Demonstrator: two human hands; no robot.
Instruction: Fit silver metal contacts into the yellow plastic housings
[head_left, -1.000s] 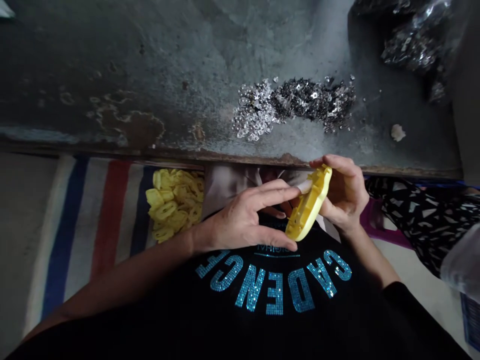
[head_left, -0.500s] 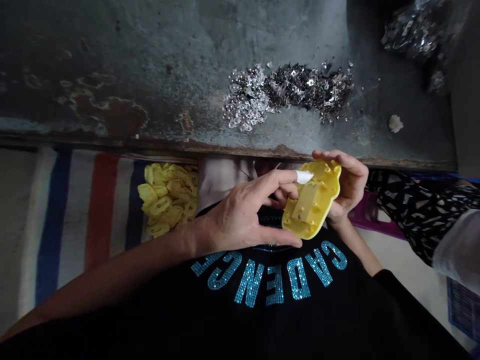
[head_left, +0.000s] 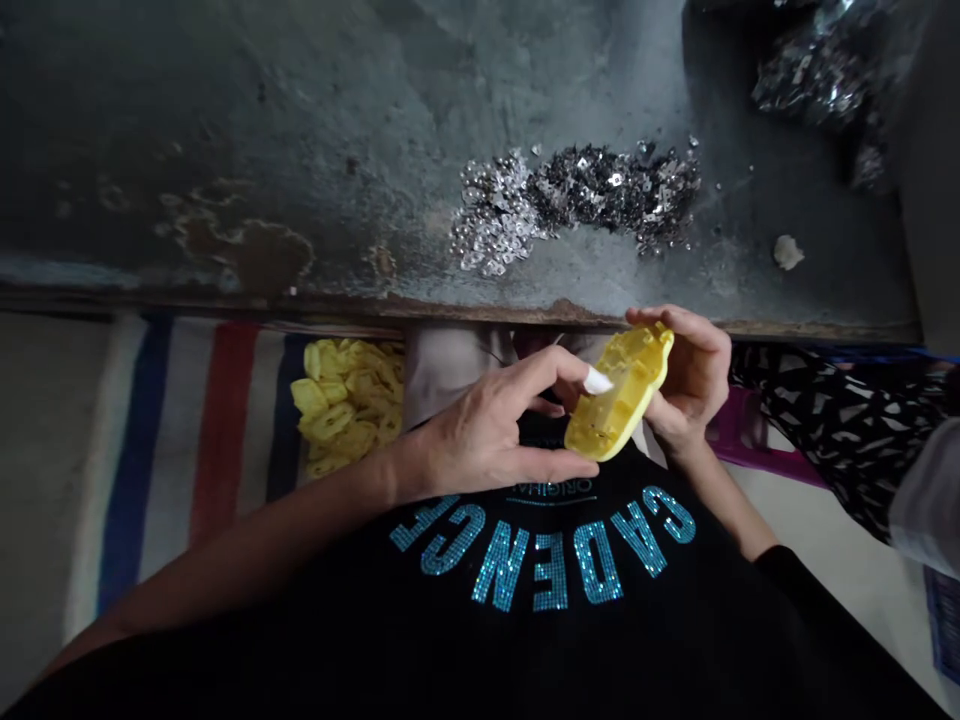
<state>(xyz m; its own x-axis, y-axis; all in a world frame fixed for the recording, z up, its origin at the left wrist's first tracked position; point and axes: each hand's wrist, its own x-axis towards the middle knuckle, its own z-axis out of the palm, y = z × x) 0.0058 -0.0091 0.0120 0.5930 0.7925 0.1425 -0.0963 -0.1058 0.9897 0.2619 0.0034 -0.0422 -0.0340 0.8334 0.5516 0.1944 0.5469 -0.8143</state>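
A yellow plastic shell (head_left: pixel 626 395), a toy-like casing half with posts and ribs inside, is held tilted below the table edge with its hollow side towards my left hand. My right hand (head_left: pixel 694 375) wraps around its far right side, thumb and fingers at its back and rim. From the left, my left hand (head_left: pixel 517 420) grips its near side: the thumb lies along the lower end and the index finger, its tip wrapped in white, reaches over the inside. Whether a small part sits under that fingertip cannot be made out.
On the grey metal table (head_left: pixel 360 220) lies a heap of small shiny metal pieces (head_left: pixel 577 195), beside a white lump (head_left: pixel 787 252). A bag of metal parts (head_left: pixel 814 80) is at the back right. Yellow plastic pieces (head_left: pixel 349 400) lie on striped cloth (head_left: pixel 225 430). Someone's patterned clothing (head_left: pixel 817 430) shows right.
The yellow shell has tipped to a steeper angle, so its inside is seen more from the side. The wrapped index finger has moved down and slightly left over it.
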